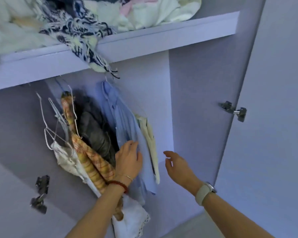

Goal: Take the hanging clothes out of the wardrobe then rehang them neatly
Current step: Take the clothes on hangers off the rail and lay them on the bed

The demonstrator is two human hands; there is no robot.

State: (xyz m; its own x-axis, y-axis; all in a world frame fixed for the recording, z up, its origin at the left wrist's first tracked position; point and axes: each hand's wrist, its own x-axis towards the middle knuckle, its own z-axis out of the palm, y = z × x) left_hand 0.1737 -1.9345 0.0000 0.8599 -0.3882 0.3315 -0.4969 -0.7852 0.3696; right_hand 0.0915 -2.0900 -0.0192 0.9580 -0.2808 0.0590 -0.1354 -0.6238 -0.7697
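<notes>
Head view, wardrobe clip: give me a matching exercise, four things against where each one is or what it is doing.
Things:
1. light blue shirt
2. navy-and-white fringed scarf
3. right hand
4. orange plaid garment

Places or states:
A. draped over the shelf edge
B. in the air, holding nothing
C. touched by the left hand
D. hanging left of the dark garment

Pairs: 1-C, 2-A, 3-B, 4-D

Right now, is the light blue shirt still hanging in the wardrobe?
Hanging: the light blue shirt drapes from a hanger under the shelf.
</notes>
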